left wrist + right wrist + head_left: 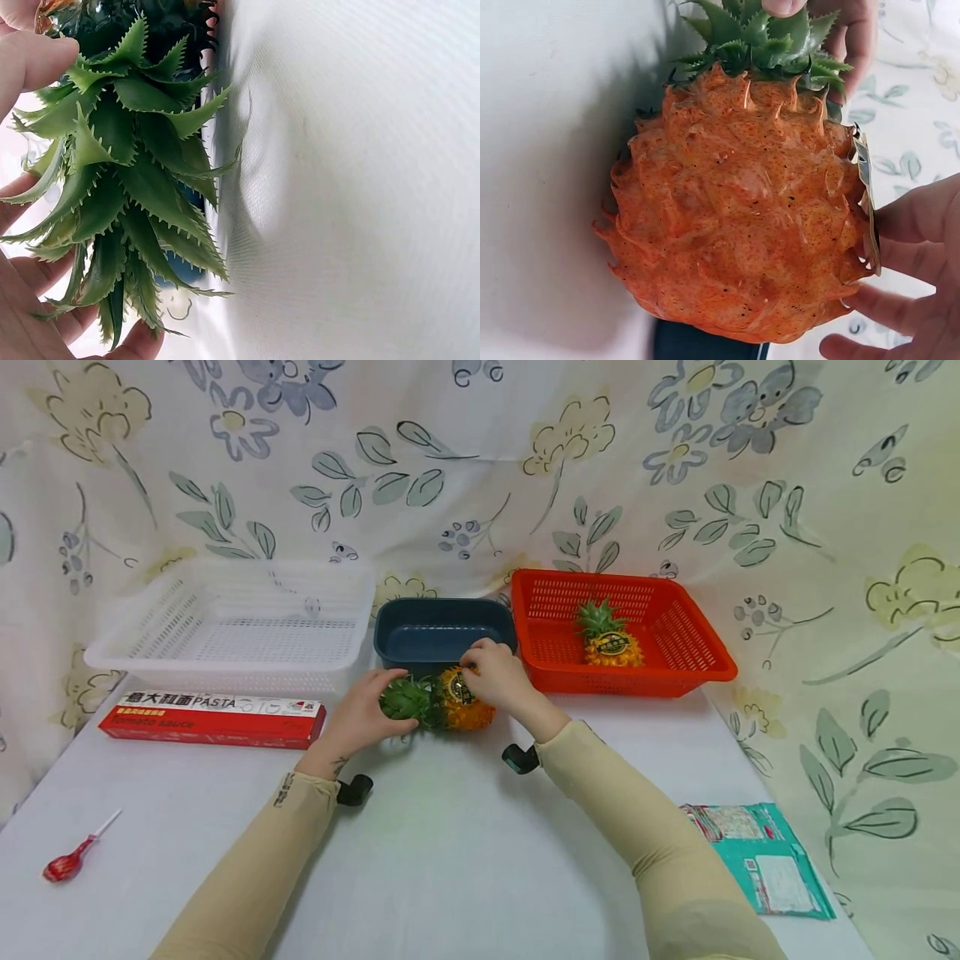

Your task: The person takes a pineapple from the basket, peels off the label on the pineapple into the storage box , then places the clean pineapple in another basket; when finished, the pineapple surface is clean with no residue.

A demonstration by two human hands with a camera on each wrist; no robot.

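Note:
A pineapple (468, 714) with orange skin and a green leafy crown (127, 172) lies on its side on the white table, crown to the left. My left hand (365, 714) holds the crown, its thumb and fingers curved around the leaves. At the fruit's body, my right hand (498, 677) has thumb and fingertips bent against the skin, right at the edge of a black and gold label (866, 199). In the right wrist view the label's edge stands slightly off the fruit. A dark blue bin (386, 647) stands just behind the pineapple.
A red basket (626, 682) holds another pineapple (611, 643) at the back right. To the left are a white basket (225, 668), a red pasta box (213, 720) and a wrapped lollipop (67, 864). A teal packet (780, 860) lies by my right arm.

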